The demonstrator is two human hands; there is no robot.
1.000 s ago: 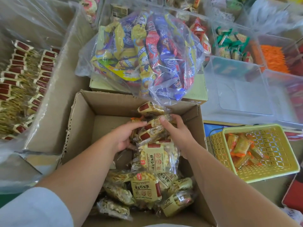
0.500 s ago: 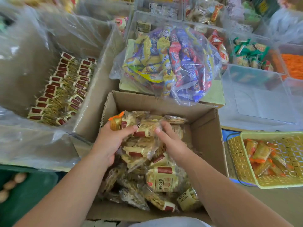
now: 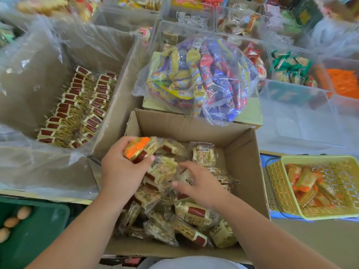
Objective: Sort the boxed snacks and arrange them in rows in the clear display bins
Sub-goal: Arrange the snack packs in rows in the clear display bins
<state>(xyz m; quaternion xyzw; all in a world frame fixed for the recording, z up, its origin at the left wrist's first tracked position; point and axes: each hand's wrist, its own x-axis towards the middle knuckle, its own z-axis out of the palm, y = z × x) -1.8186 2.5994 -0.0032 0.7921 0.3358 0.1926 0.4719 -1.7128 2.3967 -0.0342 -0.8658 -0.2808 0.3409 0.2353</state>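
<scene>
Several snack packets (image 3: 154, 145) are clamped in your left hand (image 3: 120, 171) over the cardboard box (image 3: 194, 125); your right hand (image 3: 200, 183) is spread above the pile, empty. Pinch out the orange packet (image 3: 137, 147) first, likely for the yellow basket (image 3: 275, 183).

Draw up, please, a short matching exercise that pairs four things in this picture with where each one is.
Things:
1. orange-ended packet
2. rows of red-labelled packets
3. clear bag of mixed snacks
4. loose orange packets
Places:
A. in the yellow basket
B. gripped by the left hand
C. in the plastic-lined carton
D. on the pale green box
Pairs: 1-B, 2-C, 3-D, 4-A
</scene>
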